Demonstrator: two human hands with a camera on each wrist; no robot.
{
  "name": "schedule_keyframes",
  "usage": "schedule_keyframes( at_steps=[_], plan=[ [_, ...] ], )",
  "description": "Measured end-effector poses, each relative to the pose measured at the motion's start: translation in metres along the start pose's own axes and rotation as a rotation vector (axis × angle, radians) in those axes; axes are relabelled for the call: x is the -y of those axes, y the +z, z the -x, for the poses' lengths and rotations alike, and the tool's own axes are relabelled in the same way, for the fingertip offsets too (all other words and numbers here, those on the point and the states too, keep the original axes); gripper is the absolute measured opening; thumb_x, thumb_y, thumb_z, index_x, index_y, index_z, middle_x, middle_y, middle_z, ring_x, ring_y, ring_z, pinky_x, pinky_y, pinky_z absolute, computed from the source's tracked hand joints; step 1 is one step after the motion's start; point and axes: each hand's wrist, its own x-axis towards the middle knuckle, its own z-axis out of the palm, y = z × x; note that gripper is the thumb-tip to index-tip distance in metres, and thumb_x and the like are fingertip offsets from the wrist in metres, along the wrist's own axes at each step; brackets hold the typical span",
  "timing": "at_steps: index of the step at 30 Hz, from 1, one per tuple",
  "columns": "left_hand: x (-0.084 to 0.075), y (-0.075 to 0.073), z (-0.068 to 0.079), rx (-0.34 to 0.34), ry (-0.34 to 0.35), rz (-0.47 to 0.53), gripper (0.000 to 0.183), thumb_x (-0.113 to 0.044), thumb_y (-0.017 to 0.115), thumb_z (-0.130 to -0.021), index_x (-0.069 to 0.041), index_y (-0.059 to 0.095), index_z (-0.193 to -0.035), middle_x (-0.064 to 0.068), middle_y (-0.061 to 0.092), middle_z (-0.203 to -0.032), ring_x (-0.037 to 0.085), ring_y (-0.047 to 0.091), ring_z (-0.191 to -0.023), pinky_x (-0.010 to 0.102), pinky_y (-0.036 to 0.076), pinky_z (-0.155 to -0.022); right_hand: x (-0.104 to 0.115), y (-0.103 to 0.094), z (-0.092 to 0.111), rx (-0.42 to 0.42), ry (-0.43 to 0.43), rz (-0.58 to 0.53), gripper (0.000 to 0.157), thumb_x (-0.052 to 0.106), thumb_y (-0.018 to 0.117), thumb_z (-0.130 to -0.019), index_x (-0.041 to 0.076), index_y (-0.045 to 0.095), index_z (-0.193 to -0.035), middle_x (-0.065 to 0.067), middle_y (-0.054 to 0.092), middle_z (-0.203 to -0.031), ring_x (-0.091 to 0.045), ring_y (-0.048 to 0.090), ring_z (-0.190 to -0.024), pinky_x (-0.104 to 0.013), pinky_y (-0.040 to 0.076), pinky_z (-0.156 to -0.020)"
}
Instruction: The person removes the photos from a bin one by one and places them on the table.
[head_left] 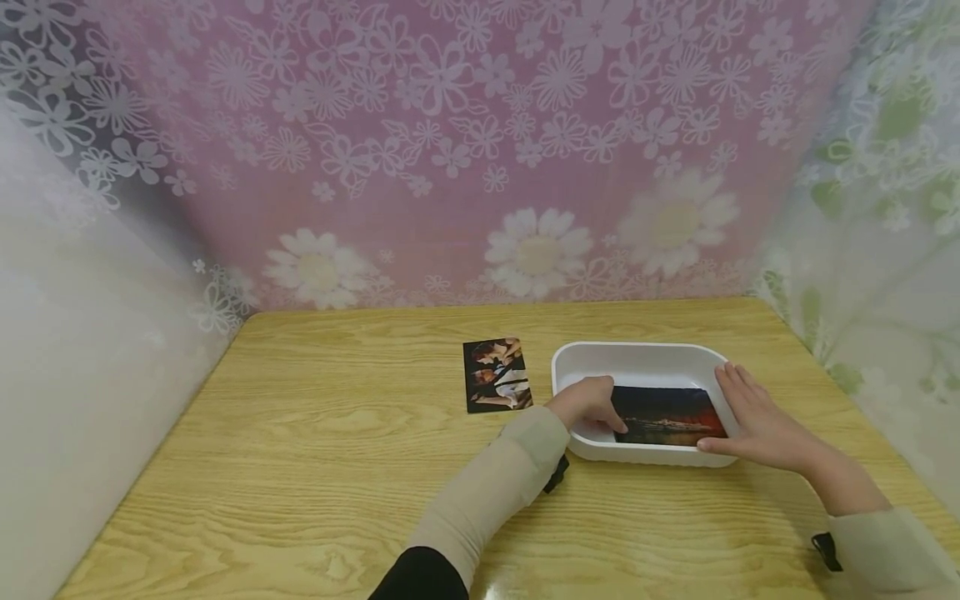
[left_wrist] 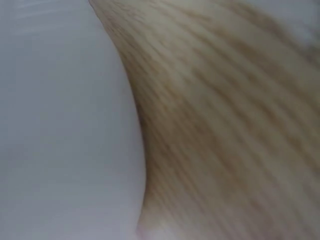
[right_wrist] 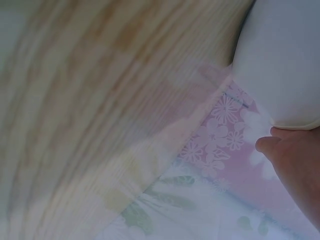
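A black sleeve lies nearest the head camera, at the near edge of the scene, with a beige forearm cover extending from it. The left hand reaches over the left end of a white box standing on the right half of the wood-grained bench. Inside the box lies a dark card printed in black and red. The left hand's thumb is at the card's left edge; the other fingers are largely hidden, so it cannot be determined whether this grip is closed on the card. The right hand rests at the right end of the box, grip open: fingers extended along the far right rim, thumb spread to the near rim. The right wrist view confirms contact with the rim.

A second card, showing figures on a dark ground, lies flat on the bench, left of the box and apart from it. Beyond the bench's far edge hangs a pink floral backdrop. The left wrist view shows only blurred white surface and wood grain; neither hand is identifiable there.
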Motion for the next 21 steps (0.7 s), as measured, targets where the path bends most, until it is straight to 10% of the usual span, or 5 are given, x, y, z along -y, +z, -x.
schedule_keyframes(
  at_steps=[21],
  plan=[
    [0.0019,0.0002,0.0023,-0.030,-0.017,0.084,0.039,-0.025,0.075,-0.072,-0.008,0.048,-0.094,0.002,0.053,-0.068,0.012,0.051,-0.056,0.022,0.038,-0.054,-0.0007,0.0004,0.0000,-0.031,-0.010,0.000,0.106,0.037,0.068,-0.075,-0.009,-0.005,-0.137,-0.034,-0.004,-0.139,-0.033,-0.016,-0.128,-0.054,-0.008,-0.098]
  ],
)
